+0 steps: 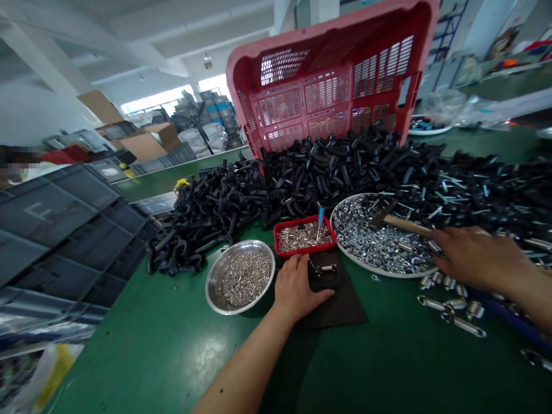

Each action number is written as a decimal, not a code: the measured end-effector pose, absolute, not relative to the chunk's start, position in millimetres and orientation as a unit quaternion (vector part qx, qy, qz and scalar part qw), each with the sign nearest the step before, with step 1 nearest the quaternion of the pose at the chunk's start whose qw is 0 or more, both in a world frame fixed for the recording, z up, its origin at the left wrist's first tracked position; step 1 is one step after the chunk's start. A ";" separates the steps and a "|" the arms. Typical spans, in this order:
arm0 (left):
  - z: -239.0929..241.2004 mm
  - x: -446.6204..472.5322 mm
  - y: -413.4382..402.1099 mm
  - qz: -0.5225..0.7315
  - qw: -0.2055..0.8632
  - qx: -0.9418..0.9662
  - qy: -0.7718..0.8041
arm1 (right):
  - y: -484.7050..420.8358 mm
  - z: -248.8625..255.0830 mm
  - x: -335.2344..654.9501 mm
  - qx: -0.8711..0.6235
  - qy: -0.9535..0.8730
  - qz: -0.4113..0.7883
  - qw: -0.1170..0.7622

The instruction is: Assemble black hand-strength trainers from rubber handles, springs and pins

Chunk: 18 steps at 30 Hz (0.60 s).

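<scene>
A tipped pink crate (pixel 332 86) and heaped black plastic handles (pixel 302 178) crowd my green table (pixel 172 345). My left hand (pixel 297 284) lies flat against the black jig (pixel 324 271). My right hand (pixel 474 259) curls at the washer plate (pixel 345 250) beside the hammer (pixel 401 223), grip unclear.

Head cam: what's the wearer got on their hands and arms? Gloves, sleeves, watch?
Nothing worn that shows. The left hand and right hand are bare: no gloves, no rings visible. The left forearm and right forearm are bare to the frame edge, with no sleeve, watch or wristband in view.
</scene>
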<state>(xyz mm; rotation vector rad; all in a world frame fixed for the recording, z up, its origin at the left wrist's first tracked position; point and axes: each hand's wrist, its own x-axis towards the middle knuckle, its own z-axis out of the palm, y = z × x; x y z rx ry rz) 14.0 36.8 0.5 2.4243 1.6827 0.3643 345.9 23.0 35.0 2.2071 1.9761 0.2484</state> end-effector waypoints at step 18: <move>-3.8 9.7 47.8 0.156 0.139 0.796 0.568 | -36.7 37.7 340.6 0.695 0.693 0.011 -0.190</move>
